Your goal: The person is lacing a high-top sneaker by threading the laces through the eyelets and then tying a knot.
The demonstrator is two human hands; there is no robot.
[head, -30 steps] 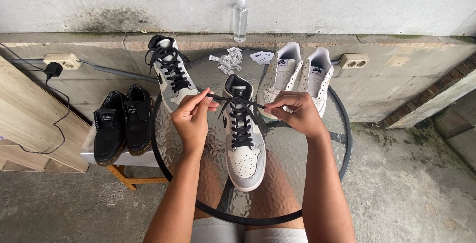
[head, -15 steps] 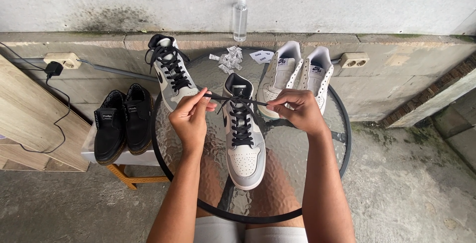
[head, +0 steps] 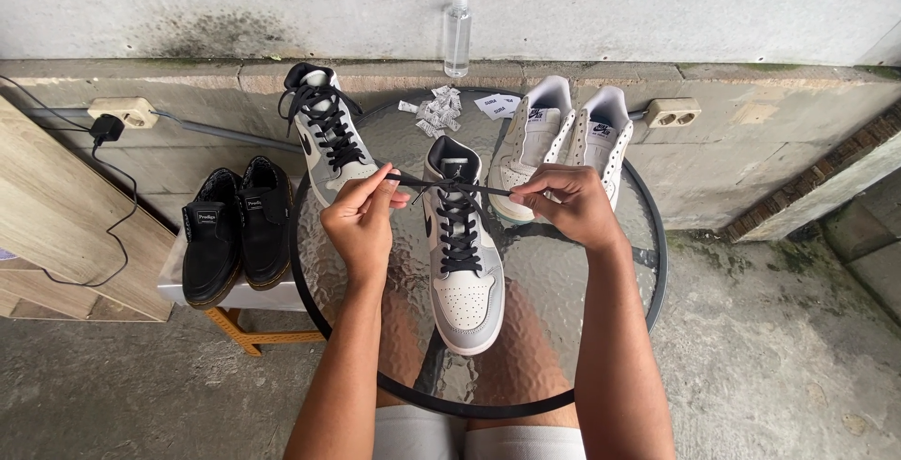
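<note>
A: Two hands on one lace, as I read it from the remote desk. Shall we log left to right?

B: Yes. Far left, a pair of black shoes [head: 235, 230] sits on a low stand [head: 239, 296], off the table. Next, a laced grey sneaker [head: 324, 136] stands at the back left of the round glass table [head: 657, 263].

A: Left hand?

B: I note the left hand [head: 361, 225] pinching one end of the black lace [head: 450, 185], thumb against forefinger, other fingers curled. The lace runs taut across the collar of the middle sneaker [head: 463, 263], which stands at the table's centre, toe toward me.

A: Right hand?

B: The right hand [head: 572, 205] pinches the other end at about the same height. Behind it is a pair of white sneakers [head: 563, 136], with no laces that I can make out.

A: Step?

B: My judgement: the lacing is nearly through, with both ends drawn level at the top eyelets. The next move calls for an even pull on both sides, then crossing the ends without losing tension.
</note>
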